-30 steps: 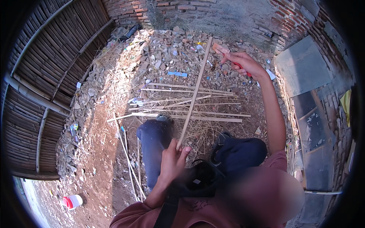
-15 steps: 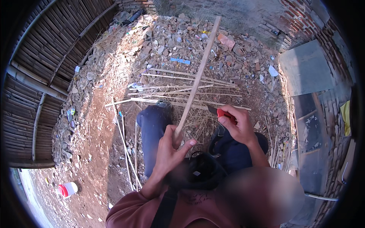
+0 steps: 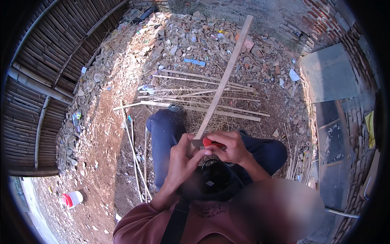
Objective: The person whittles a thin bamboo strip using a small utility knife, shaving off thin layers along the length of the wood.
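Red-handled knife [image 3: 213,142] in the right hand [image 3: 232,147] here, fingers wrapped around the grip, with the dark flat blade pointing left and sitting right up against the low end of a long pale slat [image 3: 225,79]. Could be wood or split bamboo, honestly can't tell which. The left hand [image 3: 183,156] has that same low end pinched, thumb out toward the right hand, so the two hands are pretty much touching just in front of the person's middle. The slat itself tilts up and away to the right, its far end way out over the rubble [image 3: 178,49] near the brick wall [image 3: 319,20]. Person's down low in dark blue trousers [image 3: 164,140], knees apart, and just past the knees there's a loose spread of thin slats [image 3: 239,116] lying mostly crosswise over dry straw, a few crossing each other. More long thin sticks [image 3: 136,162] are on the dirt by the left leg. Off to the left you've got a slatted cane wall [image 3: 44,49] and a white-and-red tub [image 3: 73,199] on the ground; on the right a grey panel [image 3: 330,73] leans up, with something yellow [image 3: 369,129] further over.
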`<action>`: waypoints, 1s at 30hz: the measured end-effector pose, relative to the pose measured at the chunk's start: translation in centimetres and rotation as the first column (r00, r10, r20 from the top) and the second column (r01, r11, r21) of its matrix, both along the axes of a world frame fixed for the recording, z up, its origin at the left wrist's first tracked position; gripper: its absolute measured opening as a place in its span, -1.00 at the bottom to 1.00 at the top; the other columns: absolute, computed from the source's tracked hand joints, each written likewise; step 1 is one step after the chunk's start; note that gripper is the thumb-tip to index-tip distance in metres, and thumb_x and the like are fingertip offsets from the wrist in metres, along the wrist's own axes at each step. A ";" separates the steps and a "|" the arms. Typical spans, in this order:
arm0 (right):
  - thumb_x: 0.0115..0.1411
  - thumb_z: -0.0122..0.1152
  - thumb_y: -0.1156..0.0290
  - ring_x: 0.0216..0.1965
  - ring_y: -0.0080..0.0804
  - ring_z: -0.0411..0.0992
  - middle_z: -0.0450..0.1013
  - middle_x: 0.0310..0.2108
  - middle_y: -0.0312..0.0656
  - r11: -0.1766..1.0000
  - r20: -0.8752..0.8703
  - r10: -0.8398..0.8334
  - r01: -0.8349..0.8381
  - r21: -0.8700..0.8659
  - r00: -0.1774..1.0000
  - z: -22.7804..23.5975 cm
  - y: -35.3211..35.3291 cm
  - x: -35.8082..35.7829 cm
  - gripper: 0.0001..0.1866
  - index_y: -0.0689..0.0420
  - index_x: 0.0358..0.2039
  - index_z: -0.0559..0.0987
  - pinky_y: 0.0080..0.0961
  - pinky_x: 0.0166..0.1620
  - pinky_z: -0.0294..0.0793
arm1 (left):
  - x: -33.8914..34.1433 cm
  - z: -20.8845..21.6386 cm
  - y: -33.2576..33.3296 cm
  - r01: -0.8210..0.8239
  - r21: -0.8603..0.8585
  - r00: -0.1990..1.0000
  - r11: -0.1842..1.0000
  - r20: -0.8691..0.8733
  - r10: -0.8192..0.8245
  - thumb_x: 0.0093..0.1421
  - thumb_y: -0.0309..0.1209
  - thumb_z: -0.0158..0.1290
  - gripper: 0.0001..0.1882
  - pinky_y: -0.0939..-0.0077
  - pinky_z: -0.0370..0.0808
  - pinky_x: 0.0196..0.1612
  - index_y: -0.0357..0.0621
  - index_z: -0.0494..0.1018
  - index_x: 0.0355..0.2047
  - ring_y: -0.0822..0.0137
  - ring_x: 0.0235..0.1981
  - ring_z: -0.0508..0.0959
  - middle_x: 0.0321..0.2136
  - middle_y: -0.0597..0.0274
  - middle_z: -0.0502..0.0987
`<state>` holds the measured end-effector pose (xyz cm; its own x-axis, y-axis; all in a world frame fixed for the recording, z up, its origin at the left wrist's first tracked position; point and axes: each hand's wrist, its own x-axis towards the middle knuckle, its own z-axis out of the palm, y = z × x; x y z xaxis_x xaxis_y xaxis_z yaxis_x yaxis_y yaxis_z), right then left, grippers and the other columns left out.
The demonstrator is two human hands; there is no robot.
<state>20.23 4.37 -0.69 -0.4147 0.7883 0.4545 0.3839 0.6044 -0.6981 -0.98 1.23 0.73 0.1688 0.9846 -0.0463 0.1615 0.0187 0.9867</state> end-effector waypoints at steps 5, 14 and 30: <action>0.22 0.51 0.27 -0.37 -0.25 0.70 0.70 -0.28 -0.15 1.000 -0.011 0.008 -0.008 0.007 1.000 -0.1 0.0 0.3 -0.66 0.12 -0.03 0.72 -0.40 -0.36 0.66 | 0.0 -0.4 -0.1 0.024 -0.061 1.000 0.998 0.005 -0.024 0.21 -0.43 0.45 -0.60 0.70 0.39 -0.41 -0.27 0.48 -0.08 0.71 -0.43 0.49 -0.42 0.33 0.66; 0.22 0.47 0.28 -0.49 -0.26 0.63 0.64 -0.40 -0.20 0.994 0.007 -0.065 0.065 0.083 0.998 0.0 -0.1 -0.2 -0.68 0.14 -0.06 0.71 -0.38 -0.47 0.57 | 1.1 0.3 0.0 -0.097 0.052 0.995 0.994 -0.033 0.098 0.26 -0.37 0.42 -0.70 0.67 0.23 -0.49 -0.27 0.54 -0.20 0.72 -0.53 0.30 -0.60 0.50 0.48; 0.22 0.50 0.23 -0.55 -0.35 0.59 0.62 -0.43 -0.24 0.948 0.091 -0.261 0.238 0.210 0.961 0.9 -0.6 -0.9 -0.62 0.10 0.00 0.72 -0.39 -0.51 0.54 | 1.9 0.8 0.3 -0.109 0.074 0.989 0.991 -0.096 0.116 0.35 -0.24 0.33 -0.66 0.53 0.31 -0.52 -0.29 0.51 -0.22 0.60 -0.58 0.36 -0.63 0.31 0.46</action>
